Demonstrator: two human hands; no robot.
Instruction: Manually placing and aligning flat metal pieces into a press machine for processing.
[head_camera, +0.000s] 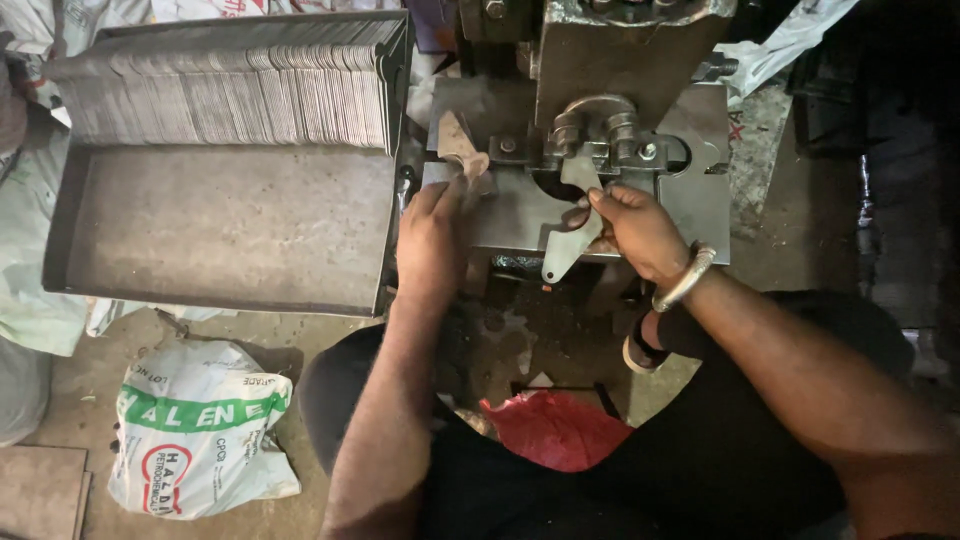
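Red cloth (556, 428) on lap. Right hand (640, 232) pinches flat metal blank (572, 228) at press die (600, 140), part-seated. Left hand (430, 240) grips second blank (458, 145). Tray (220, 230) rear row stacked with blanks (230, 95); front bare — judged mid-batch.

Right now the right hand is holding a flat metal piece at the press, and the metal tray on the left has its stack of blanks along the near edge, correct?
Not quite. In the head view the stack of blanks stands along the far edge of the metal tray, not the near one. The right hand does hold a flat metal piece at the press.
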